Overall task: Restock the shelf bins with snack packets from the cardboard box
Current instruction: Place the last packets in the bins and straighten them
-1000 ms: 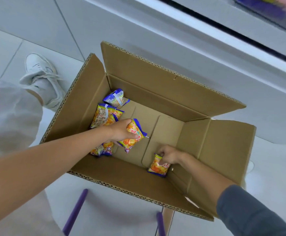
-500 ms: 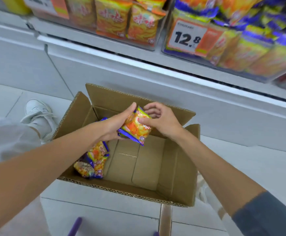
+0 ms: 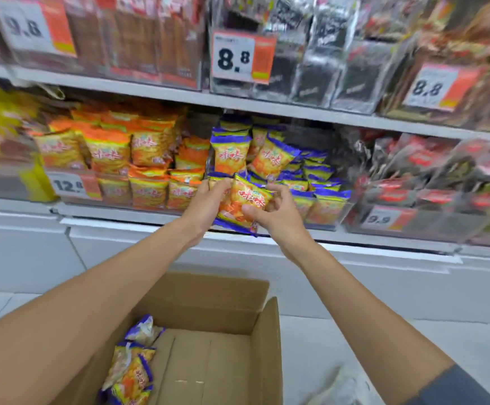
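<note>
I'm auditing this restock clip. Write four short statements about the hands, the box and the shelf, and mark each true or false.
1. The left hand and right hand together hold blue-edged snack packets. True.
2. The cardboard box is empty. False: loose packets lie along its left side.
3. The held packets are in front of the shelf bin of matching blue-edged packets. True.
4. The price tag on the upper shelf above the hands reads 12.8. False: it reads 8.8.

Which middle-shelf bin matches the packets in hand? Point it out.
The purple-edged bin directly behind the held packets: its packets share their purple trim; the orange-topped bin left of it does not.
</note>
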Available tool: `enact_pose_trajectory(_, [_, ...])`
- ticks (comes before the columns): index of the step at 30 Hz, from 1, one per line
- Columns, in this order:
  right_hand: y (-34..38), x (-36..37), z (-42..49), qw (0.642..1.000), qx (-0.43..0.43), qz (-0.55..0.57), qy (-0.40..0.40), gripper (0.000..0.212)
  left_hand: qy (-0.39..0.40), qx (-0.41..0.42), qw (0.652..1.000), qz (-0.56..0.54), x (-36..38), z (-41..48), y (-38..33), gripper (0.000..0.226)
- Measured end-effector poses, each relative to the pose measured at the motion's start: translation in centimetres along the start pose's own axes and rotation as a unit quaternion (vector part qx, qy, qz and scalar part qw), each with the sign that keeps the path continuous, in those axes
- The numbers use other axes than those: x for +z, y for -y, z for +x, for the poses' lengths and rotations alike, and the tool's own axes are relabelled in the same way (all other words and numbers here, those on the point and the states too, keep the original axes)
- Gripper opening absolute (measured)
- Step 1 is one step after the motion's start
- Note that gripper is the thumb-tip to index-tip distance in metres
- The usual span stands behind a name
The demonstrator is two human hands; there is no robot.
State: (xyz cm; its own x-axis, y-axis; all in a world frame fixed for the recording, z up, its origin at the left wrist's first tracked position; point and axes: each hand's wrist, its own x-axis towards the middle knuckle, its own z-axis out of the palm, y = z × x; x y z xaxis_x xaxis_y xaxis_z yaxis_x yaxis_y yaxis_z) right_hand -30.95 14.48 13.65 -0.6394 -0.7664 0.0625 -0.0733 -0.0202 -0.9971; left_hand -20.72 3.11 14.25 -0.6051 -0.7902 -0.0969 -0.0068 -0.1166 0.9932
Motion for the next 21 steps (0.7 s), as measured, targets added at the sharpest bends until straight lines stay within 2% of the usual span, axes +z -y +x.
enact_pose_trajectory(1, [0.5,-0.6,0.6,1.000,-0.008,0.001,-0.004,0.056,0.005,0.010,1.000,0.008,0.5,0.6,-0.6,0.032])
enact_pose_trajectory(4, [1.2,-2.0,2.5,1.000,-0.017,0.001,-0.015,0.055,0.002,0.037,0.998,0.046,1.9,2.1,-1.5,0.034])
enact_pose_trajectory(8, [1.1,-4.3,6.0,0.995,-0.042,-0.003,-0.086,0.064,-0.032,0.086,0.996,0.023,2.7,3.9,-2.0,0.022])
enact_pose_trajectory(11, [1.1,-5.6,8.7,0.992,-0.027,-0.044,-0.118,0.068,-0.054,0.102,0.993,0.025,2.5,4.2,-1.7,0.016])
enact_pose_trajectory(13, [1.0,-5.5,10.2,0.990,-0.009,-0.078,-0.113,0.075,-0.045,0.102,0.993,0.026,2.2,4.3,-1.1,0.018])
enact_pose_trajectory(17, [0.9,-3.9,12.7,0.989,-0.062,-0.105,-0.082,0.085,-0.030,0.090,0.996,0.004,1.5,4.5,-0.4,0.018])
enact_pose_trajectory(21, [0.9,-3.9,13.3,0.973,-0.071,-0.213,-0.063,0.089,-0.023,0.082,0.996,-0.012,1.2,4.5,-0.4,0.016])
